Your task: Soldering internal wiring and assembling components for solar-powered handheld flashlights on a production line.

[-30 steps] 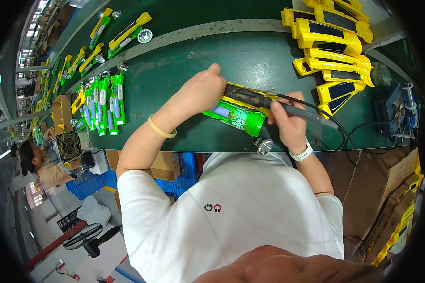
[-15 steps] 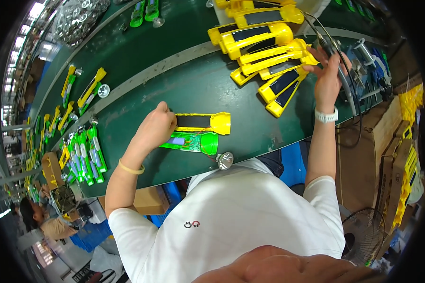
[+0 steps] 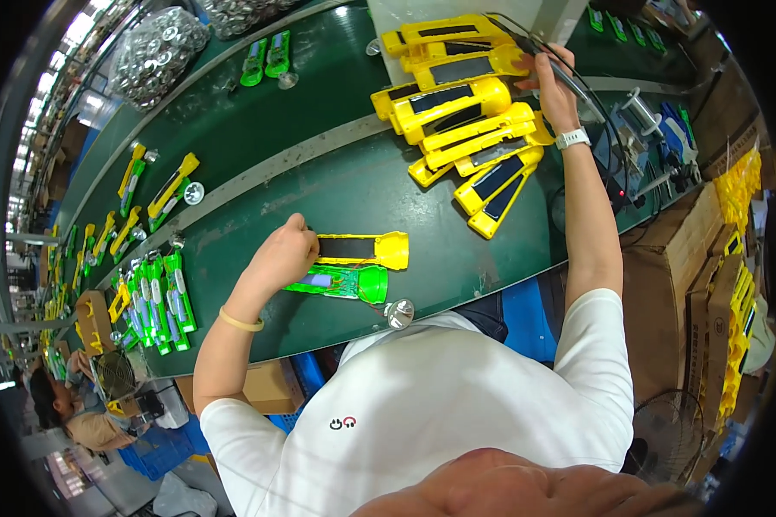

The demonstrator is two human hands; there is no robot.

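My left hand is closed at the left ends of a yellow torch casing half with a dark panel and a green casing half holding a circuit board and a blue-purple cell. What its fingers grip is hidden. A wired silver reflector lies at the bench's near edge. Up at the right, my right hand grips a slim grey tool with a black cord. This hand is beside a pile of yellow casings with dark panels.
Green assemblies lie clustered at the left on the green bench. Bagged reflectors sit at the far left. A wire spool stands at the right, above cardboard boxes. Another person is at lower left.
My right hand has moved up and left with the grey tool, toward the upper part of the yellow pile. The left hand stays at the casing halves; the whole view has shifted slightly.
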